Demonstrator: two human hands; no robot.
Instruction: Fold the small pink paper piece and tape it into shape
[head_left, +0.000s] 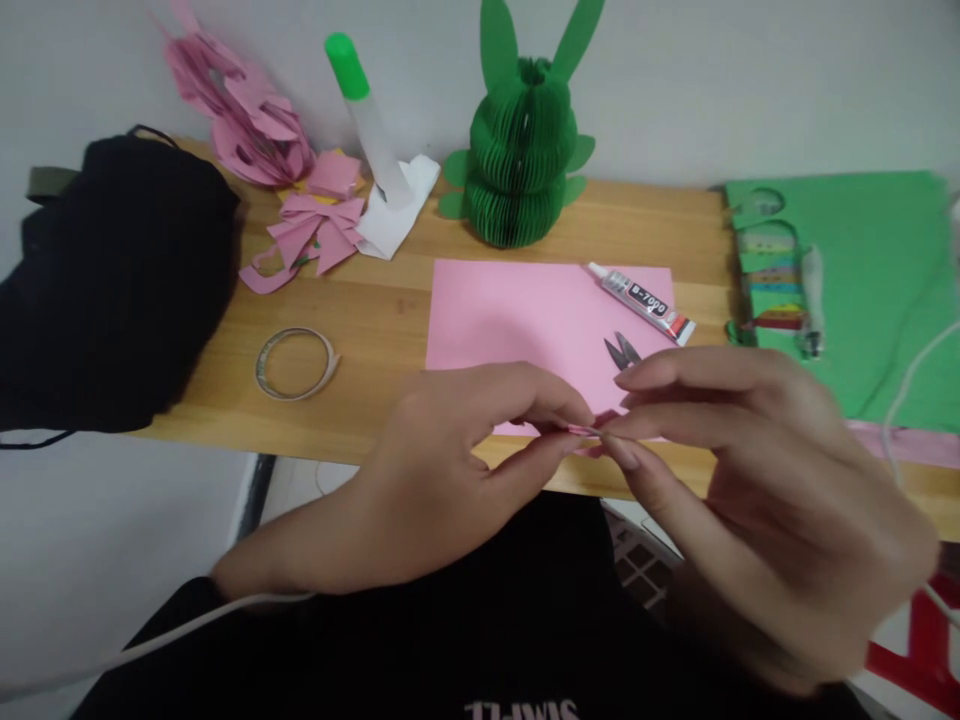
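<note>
My left hand (450, 470) and my right hand (750, 480) meet in front of me at the table's near edge. Both pinch a small pink paper piece (589, 430) between thumb and fingertips; most of it is hidden by the fingers. Just behind them lies a pink paper sheet (525, 310). On that sheet rest small grey scissors (621, 351) and a tube of B-7000 glue (643, 302).
A green honeycomb paper rabbit (523, 150) stands at the back. A glue stick with a green cap (365, 115), pink paper scraps (247, 115) and a pink bow (319, 228) lie back left. A tape ring (295, 363), a black bag (112, 280) and green sheets (877, 290) flank the work.
</note>
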